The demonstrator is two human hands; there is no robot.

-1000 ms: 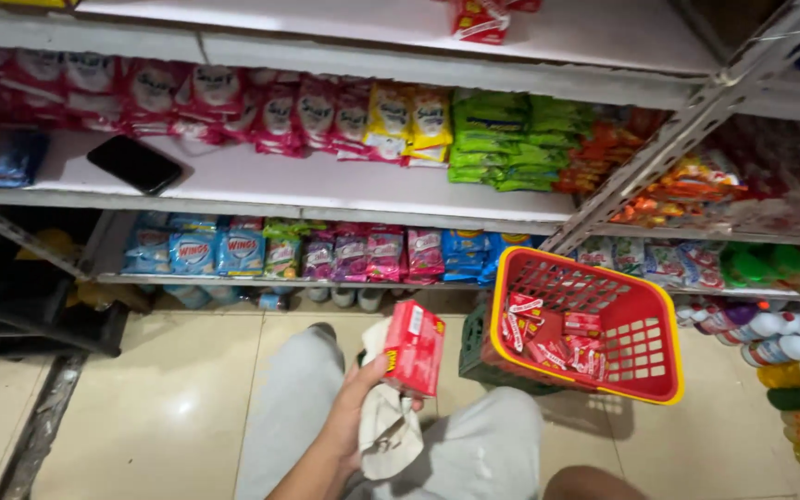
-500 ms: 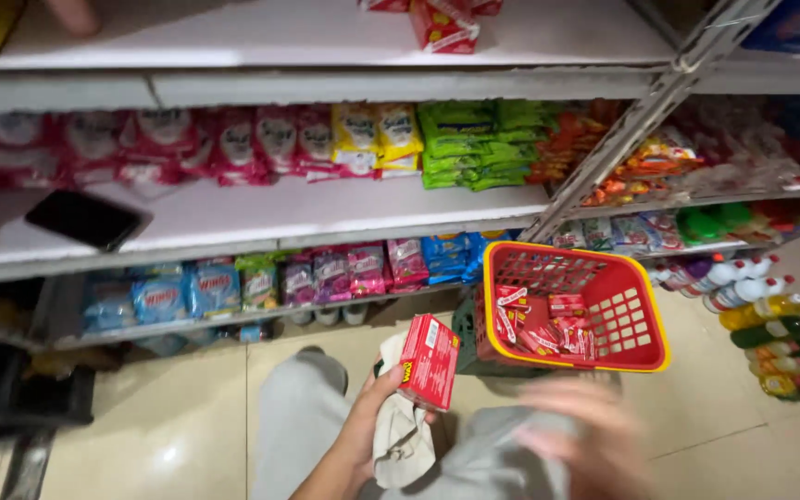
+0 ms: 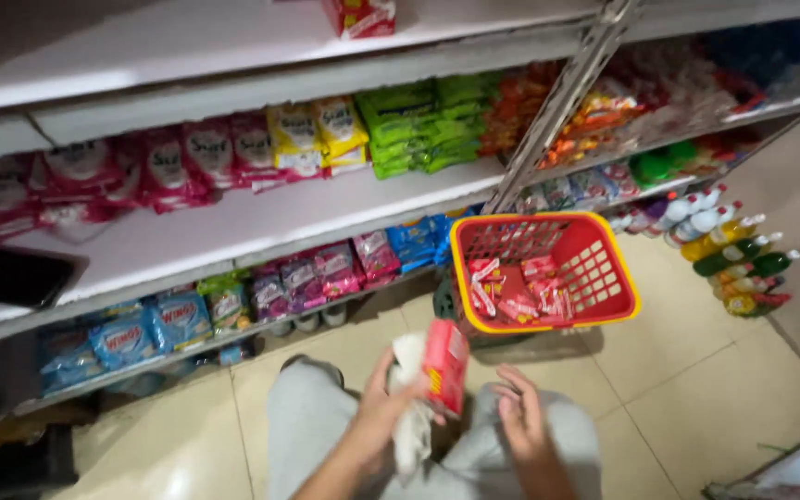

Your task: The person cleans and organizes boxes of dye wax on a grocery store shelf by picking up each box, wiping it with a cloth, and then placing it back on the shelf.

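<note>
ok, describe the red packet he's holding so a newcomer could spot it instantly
Start at the red basket with the yellow rim on the tiled floor below the shelves. Just in front of it, over the person's knees, the left hand grips a small red packet together with a white cloth. It is the only packet held up; the similar red ones lie in the basket.

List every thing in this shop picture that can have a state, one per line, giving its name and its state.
Small red carton: upright, gripped by the left hand with a white cloth.
Right hand: open, holding nothing, beside the carton.
Red plastic basket: on the floor, partly filled with red packs.
Black phone: lying flat on the white shelf, screen dark.
</note>
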